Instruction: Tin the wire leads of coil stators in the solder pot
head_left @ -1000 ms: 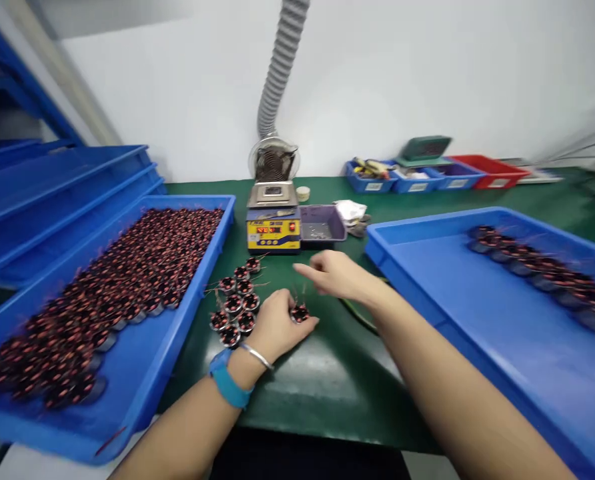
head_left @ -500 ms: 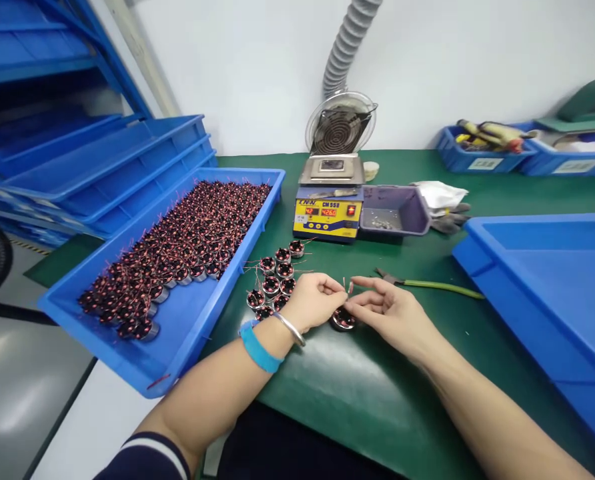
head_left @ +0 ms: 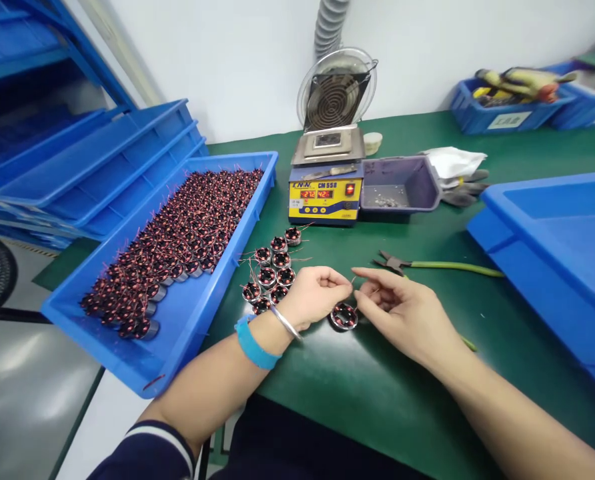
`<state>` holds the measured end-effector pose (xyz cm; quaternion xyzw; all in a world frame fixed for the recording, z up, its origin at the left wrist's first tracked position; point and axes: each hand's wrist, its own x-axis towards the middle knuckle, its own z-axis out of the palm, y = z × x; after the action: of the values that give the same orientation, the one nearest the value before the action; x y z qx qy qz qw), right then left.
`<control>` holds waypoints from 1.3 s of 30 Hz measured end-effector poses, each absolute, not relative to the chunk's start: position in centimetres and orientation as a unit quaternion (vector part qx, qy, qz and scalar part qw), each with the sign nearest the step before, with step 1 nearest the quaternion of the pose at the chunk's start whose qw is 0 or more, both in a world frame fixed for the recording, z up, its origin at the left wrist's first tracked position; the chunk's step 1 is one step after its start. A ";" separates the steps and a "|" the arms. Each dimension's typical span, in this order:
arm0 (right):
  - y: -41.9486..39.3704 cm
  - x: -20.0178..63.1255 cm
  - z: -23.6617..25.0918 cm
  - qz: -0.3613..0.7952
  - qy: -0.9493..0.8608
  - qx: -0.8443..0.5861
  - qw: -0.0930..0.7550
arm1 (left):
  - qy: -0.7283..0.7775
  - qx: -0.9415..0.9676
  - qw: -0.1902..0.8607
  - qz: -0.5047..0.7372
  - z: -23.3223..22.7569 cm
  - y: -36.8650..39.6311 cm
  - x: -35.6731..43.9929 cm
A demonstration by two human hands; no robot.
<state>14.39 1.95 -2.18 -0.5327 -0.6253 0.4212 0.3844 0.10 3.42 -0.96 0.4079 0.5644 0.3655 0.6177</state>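
A small wound stator (head_left: 344,316), a round metal ring with black slots and copper coils, sits on the green table below my fingertips. My left hand (head_left: 320,293) is closed, thumb and forefinger pinching a thin copper wire just above it. On the other side, my right hand (head_left: 402,307) has curled fingers, with the forefinger and thumb tips a little apart. A fine copper wire (head_left: 375,291) shows between them, its end hidden. Beside my left hand stand several similar stators (head_left: 266,276) with loose wire ends. Side cutters (head_left: 392,261) with green handles lie beyond my right hand.
A blue tray (head_left: 192,333) packed with stators stands at left. A yellow-blue solder pot (head_left: 325,193) with digital displays is at the back, beside a purple bin (head_left: 402,187). Gloves (head_left: 462,190) lie near it. Another blue tray (head_left: 552,200) is at right; a green-handled tool is partly under my right forearm.
The view has shifted, tilting downward. My right hand's fingertips have drawn slightly away from my left hand's, and the stator between them shows more fully. The left hand stays pinched.
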 end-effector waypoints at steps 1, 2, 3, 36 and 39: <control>1.9 14.4 -2.1 0.437 -0.613 -0.531 0.387 | 0.566 0.405 0.617 0.367 -0.9 3.4 0.1; 2.0 14.3 -2.0 0.454 -0.601 -0.530 0.389 | 0.567 0.403 0.617 0.367 -0.9 3.4 0.1; 2.0 14.3 -1.9 0.469 -0.590 -0.528 0.391 | 0.567 0.402 0.618 0.366 -0.9 3.4 0.1; 2.8 15.4 -1.0 0.456 -0.609 -0.547 0.350 | 0.487 0.451 0.677 0.319 -1.2 3.1 -0.2; 3.0 16.2 -0.8 0.457 -0.609 -0.550 0.343 | 0.507 0.438 0.667 0.325 -1.3 3.1 -0.3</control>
<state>16.22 3.03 -0.79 -0.5499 -0.6089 0.4574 0.3430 -0.28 3.15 -1.34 0.4377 0.5074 0.3251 0.6673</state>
